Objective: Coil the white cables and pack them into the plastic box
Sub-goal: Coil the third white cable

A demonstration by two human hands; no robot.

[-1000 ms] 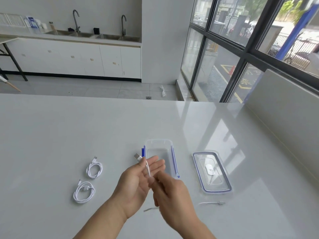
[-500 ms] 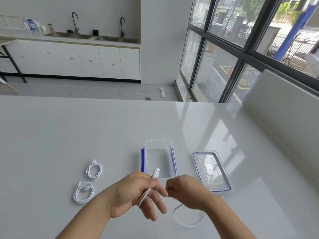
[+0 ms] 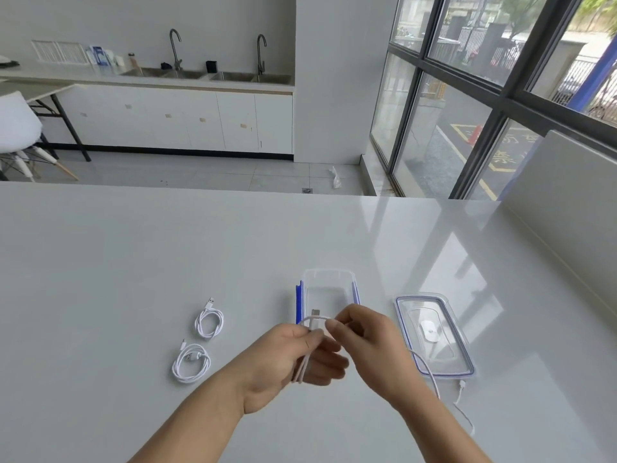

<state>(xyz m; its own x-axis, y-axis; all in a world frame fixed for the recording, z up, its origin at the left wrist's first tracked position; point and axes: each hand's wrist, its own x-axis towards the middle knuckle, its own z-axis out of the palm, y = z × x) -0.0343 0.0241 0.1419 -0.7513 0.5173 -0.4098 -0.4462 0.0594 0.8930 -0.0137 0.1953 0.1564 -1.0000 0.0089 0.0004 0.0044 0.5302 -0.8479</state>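
View: head camera, looking down over the white worktop (image 3: pixel 133 262).
Cable in hand: the white cable (image 3: pixel 302 369) is held above the worktop, just in front of the plastic box (image 3: pixel 329 273). Its free tail (image 3: pixel 430 372) drops to the right past the lid (image 3: pixel 400 309), and the far plug lies on the worktop.
Left hand: the left hand (image 3: pixel 283 359) has its fingers curled round the gathered strands, with the near plug poking up above them.
Right hand: the right hand (image 3: pixel 370 342) has its fingers pinching the strand beside that plug, leading a loop over.
Finished coils: two finished coils (image 3: pixel 209 324) lie well left of the box, near each other but apart.
Box: open, with the lid off to its right. No cable shows inside.
Step, by my judgement: winding the third cable.
Doing it well: match each loop to the finished coils so it fits the box. Let the right fingers slide along the tail rather than tug it. Keep the left grip firm so the loops cannot spring apart.
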